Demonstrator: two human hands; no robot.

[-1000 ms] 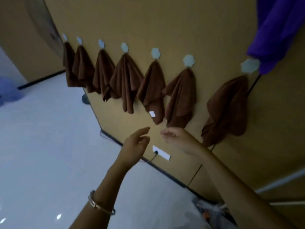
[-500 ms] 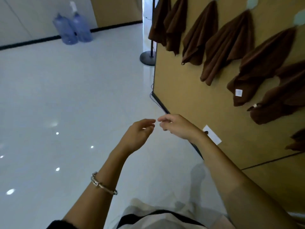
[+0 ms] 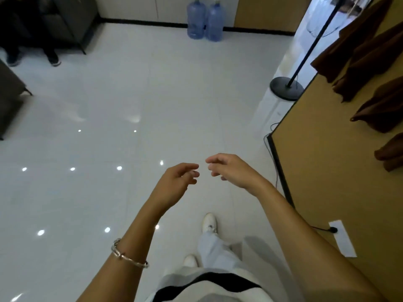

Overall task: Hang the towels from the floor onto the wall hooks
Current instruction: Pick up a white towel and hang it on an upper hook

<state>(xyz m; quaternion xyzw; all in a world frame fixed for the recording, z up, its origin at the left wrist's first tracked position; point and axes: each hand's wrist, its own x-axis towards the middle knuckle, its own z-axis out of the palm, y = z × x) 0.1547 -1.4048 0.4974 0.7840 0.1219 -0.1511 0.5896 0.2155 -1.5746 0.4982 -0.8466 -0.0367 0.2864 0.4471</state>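
**Empty hands over a glossy floor, towels hanging at the right edge**

At 6 o'clock a striped top and a pale trouser leg are cut off by the bottom edge, with white shoes (image 3: 209, 223) just beyond. A silver bracelet (image 3: 128, 256) circles the left forearm at 7 o'clock. Near the centre the left hand (image 3: 176, 182) and right hand (image 3: 231, 171) hover close together, fingertips almost meeting, fingers loosely curled and holding nothing. At 4 o'clock a white socket plate (image 3: 342, 238) sits on the tan wall panel (image 3: 316, 149). At 2 o'clock brown towels (image 3: 370, 59) hang against that panel, their tops cut off by the frame. A black stand base (image 3: 286, 88) rests on the white floor (image 3: 109, 105) at 1 o'clock. Two blue water bottles (image 3: 205, 20) stand at 12 o'clock.
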